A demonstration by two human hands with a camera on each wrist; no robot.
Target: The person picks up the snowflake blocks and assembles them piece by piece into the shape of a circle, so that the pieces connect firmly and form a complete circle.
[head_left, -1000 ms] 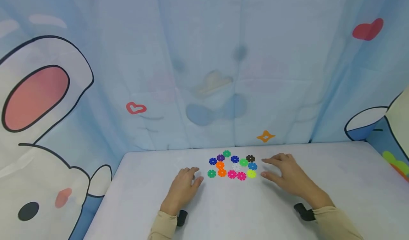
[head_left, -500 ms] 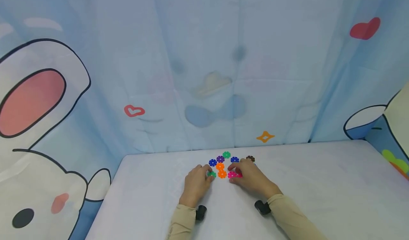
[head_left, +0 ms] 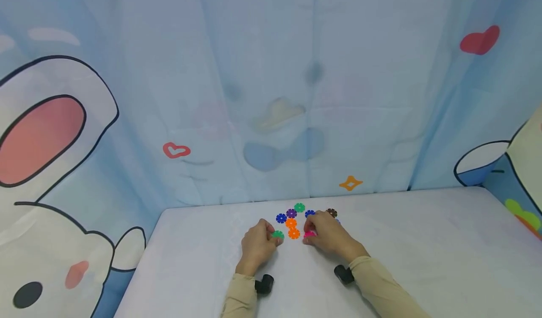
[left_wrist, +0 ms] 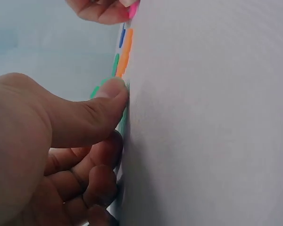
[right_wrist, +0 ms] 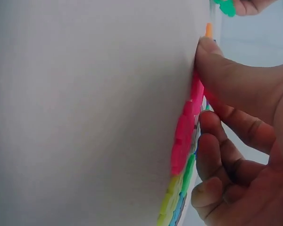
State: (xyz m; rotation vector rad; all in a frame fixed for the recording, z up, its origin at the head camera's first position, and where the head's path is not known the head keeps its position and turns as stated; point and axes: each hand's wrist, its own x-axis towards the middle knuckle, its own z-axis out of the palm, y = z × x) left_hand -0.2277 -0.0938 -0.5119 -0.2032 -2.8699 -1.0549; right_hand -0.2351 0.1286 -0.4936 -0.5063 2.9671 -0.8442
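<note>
Between thumb and fingers, the left hand (head_left: 256,245) pinches a green notched disc (head_left: 277,234), which shows tilted at the top of the right wrist view (right_wrist: 226,6). The right hand (head_left: 332,233) has its thumb and forefinger on a pink disc (head_left: 310,234); in the right wrist view that pink disc (right_wrist: 196,89) lies under the thumb, beside a second pink disc (right_wrist: 181,141). Two orange discs (head_left: 294,234) lie between the hands. In the head view the right hand hides several discs.
Behind the hands lie a blue disc (head_left: 281,218), a purple disc (head_left: 291,213), a green disc (head_left: 299,207), another blue disc (head_left: 310,213) and a brown disc (head_left: 332,212). A patterned curtain (head_left: 271,97) hangs along the back edge of the white table (head_left: 195,257).
Both hands have come inward from the sides to the discs. The left hand has taken hold of the green disc and shifted it slightly; the right hand has closed on the pink one.
</note>
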